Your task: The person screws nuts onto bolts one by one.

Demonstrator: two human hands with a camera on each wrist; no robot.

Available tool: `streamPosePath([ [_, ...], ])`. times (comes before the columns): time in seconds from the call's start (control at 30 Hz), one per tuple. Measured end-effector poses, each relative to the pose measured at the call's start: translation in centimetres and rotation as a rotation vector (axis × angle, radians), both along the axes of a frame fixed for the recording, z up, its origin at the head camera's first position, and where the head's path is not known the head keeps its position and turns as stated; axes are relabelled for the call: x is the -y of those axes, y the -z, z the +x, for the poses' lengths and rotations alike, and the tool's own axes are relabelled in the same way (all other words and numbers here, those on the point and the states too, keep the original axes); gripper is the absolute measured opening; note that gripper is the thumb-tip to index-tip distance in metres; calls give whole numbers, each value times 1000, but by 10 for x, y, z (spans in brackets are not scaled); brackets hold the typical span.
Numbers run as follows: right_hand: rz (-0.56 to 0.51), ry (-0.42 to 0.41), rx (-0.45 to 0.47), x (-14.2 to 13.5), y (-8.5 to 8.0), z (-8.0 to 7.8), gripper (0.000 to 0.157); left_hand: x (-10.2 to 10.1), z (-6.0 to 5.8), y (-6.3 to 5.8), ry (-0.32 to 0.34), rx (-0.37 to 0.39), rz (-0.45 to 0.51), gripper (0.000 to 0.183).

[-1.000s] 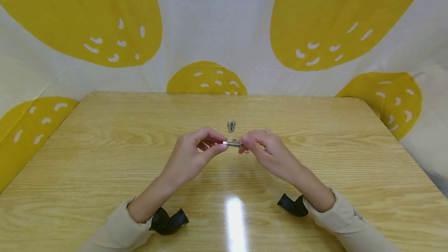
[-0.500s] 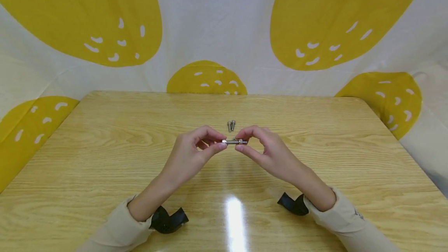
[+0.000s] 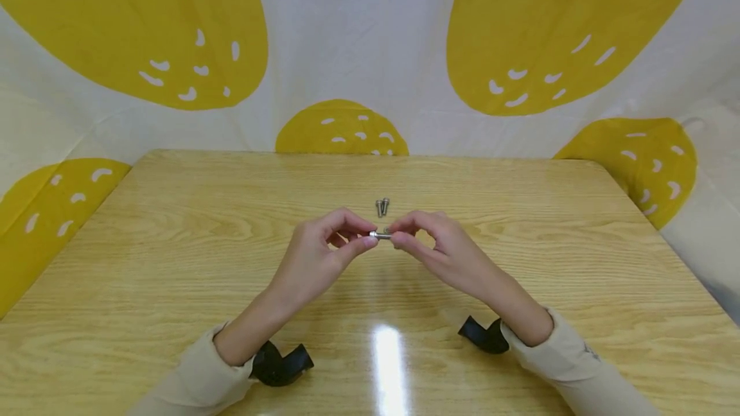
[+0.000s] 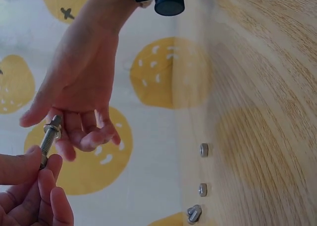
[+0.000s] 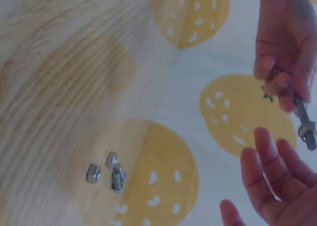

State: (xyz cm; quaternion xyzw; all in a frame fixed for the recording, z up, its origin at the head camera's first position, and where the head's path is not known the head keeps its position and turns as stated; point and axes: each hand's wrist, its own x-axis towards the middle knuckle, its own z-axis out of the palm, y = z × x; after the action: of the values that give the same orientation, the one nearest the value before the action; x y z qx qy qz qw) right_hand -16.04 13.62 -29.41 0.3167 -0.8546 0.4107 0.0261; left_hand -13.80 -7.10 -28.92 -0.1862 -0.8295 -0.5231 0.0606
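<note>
Over the middle of the table, my left hand (image 3: 312, 259) pinches a silver bolt (image 3: 383, 235) at its head end, the shank lying sideways toward my right hand (image 3: 457, 262). A nut (image 4: 52, 130) is threaded on the shank near its free tip, seen in the left wrist view. The head view hides this nut behind the right thumb and fingertips. In the right wrist view, the right fingers (image 5: 267, 161) are spread and relaxed, apart from the bolt's tip.
Two more bolts (image 3: 382, 207) lie side by side on the wooden table (image 3: 202, 242), beyond the hands. Two loose nuts rest near them, one nearer nut (image 5: 93, 173) and one farther nut (image 5: 112, 159). A white cloth with yellow fruit shapes (image 3: 341, 127) hangs behind the table.
My right thumb and fingertips have shifted around the nut end, which showed between them half a second ago and is now covered. The left hand keeps its pinch nearly still.
</note>
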Motion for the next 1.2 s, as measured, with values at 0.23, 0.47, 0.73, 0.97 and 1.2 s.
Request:
streamPosePath([
  [0.23, -38, -38, -125, -2, -1, 0, 30, 2, -2, 1, -5, 6, 18, 11],
  [0.47, -61, -53, -161, -2, 0, 0, 19, 3, -3, 3, -5, 5, 15, 10],
  [0.73, -47, -31, -99, 2, 3, 0, 13, 3, -1, 2, -2, -5, 21, 12],
  [0.97, 19, -16, -61, 1, 1, 1, 20, 0, 0, 1, 6, -24, 6, 11],
  [1.2, -86, -46, -154, -2, 0, 0, 27, 3, -1, -1, -10, -12, 11, 10],
])
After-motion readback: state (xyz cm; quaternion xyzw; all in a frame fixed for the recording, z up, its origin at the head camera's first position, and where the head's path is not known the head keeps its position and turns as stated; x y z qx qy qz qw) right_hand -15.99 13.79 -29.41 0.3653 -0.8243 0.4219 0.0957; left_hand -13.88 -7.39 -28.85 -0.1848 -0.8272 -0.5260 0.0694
